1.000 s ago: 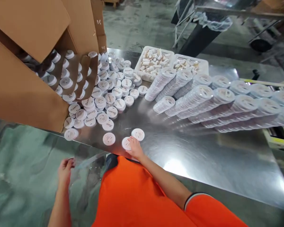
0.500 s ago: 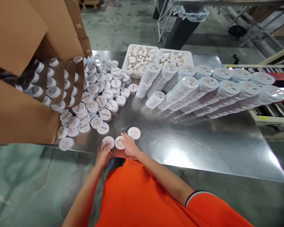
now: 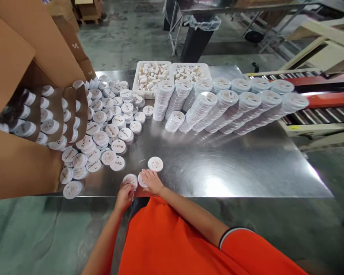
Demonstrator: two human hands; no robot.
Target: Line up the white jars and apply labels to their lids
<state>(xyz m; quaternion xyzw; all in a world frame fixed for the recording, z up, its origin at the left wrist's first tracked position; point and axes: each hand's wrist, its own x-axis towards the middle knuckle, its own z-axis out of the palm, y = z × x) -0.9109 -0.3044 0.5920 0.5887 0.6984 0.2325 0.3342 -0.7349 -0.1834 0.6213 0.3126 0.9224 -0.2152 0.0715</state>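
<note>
My left hand (image 3: 125, 195) is curled at the near edge of a round white container (image 3: 130, 178), its fingertips pinched against it. My right hand (image 3: 153, 182) lies with stretched fingers over a second round white container (image 3: 141, 181), covering most of it. The two containers sit side by side near the table's front edge. Just beyond my right hand lies a third flat round container (image 3: 155, 164). To the left spreads a loose pile of such round containers (image 3: 111, 131), several with printed lettering on top.
A cardboard box (image 3: 20, 164) at the left holds more containers between brown dividers (image 3: 82, 110). Tall stacks of round containers (image 3: 226, 107) stand at the back right of the metal table (image 3: 232, 164). Two white baskets (image 3: 135, 82) hold small white pieces. Behind stands a black bin (image 3: 195, 46).
The camera view has shifted, so the table's contents appear further left and the table edge more level. My right hand's fingers sit closer together on the container; my left hand stays at its container.
</note>
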